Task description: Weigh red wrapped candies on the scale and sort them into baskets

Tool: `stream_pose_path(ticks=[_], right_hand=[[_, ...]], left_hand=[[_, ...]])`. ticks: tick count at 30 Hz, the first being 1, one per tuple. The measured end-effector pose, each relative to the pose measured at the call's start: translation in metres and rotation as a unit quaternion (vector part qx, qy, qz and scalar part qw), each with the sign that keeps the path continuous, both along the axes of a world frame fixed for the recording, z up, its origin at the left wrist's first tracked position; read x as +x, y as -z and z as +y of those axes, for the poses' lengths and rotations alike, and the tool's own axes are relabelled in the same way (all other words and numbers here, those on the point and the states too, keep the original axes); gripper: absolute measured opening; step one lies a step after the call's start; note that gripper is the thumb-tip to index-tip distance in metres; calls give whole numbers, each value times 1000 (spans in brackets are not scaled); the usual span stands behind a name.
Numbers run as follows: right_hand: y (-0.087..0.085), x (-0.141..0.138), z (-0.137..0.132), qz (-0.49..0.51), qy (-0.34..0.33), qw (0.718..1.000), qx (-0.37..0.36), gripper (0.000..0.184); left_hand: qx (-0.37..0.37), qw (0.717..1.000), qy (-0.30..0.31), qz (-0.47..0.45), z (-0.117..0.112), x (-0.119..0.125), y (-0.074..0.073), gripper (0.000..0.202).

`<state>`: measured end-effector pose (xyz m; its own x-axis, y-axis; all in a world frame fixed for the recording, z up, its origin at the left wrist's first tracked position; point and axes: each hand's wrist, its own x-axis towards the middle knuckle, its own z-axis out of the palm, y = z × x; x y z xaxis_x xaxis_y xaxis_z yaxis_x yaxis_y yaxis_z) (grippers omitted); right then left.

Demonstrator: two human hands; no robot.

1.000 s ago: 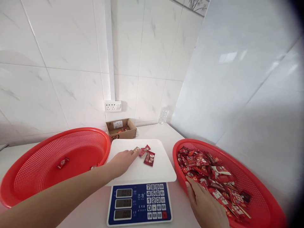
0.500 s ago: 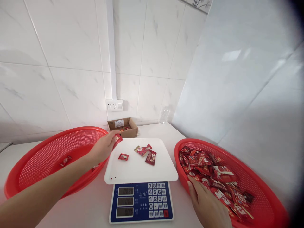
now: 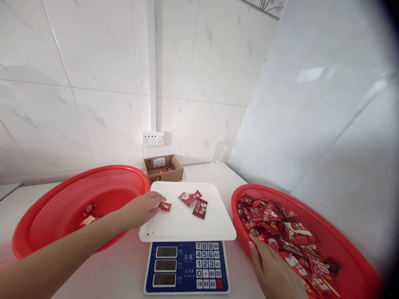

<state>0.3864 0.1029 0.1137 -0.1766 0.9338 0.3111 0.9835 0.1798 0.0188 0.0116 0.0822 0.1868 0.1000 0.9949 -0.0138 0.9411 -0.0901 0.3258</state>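
My left hand (image 3: 143,209) reaches over the left edge of the white scale pan (image 3: 187,228). Its fingers are stretched out and a little apart, with the tips at a small red packet (image 3: 166,207) lying on the pan. To the right of that lie a pink and gold packet (image 3: 186,199), a small red packet (image 3: 197,194) and a dark red packet (image 3: 200,208), close together. My right hand (image 3: 276,265) is closed on the near left rim of the right red basket (image 3: 349,245), which holds many red snack packets (image 3: 271,214). Its fingers are partly hidden.
The left red basket (image 3: 62,189) contains a few packets (image 3: 89,219). Below the pan is the scale's blue keypad panel (image 3: 187,268). A cardboard box (image 3: 165,168) with packets inside and a clear plastic bottle (image 3: 219,153) stand by the tiled wall.
My left hand has let go of a red packet and moved down and right to the small packet on the pan. A pale packet now shows in the left basket. My right hand stays put.
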Motion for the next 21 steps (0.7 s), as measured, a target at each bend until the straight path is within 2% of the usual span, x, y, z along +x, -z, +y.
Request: stream_pose_path(ticks=[2, 5, 8, 13, 16, 21], right_hand=[[-2, -1, -1, 2, -4, 1000, 3, 46], [-5, -3, -3, 4, -2, 1000, -4, 46], [-7, -5, -4, 6, 3, 1000, -5, 46], [-5, -5, -3, 9, 7, 1000, -4, 46], [-1, -3, -1, 11, -4, 1000, 3, 46], [7, 1, 3, 19, -27, 999, 25, 46]], left_hand=[[-21, 999, 31, 3, 8, 14, 6, 40], [-18, 999, 35, 9, 24, 26, 12, 34], [11, 1000, 15, -3, 47, 33, 16, 25], [42, 998, -33, -25, 82, 61, 24, 36], [39, 999, -18, -17, 88, 89, 31, 46], [36, 998, 40, 17, 81, 126, 41, 65]])
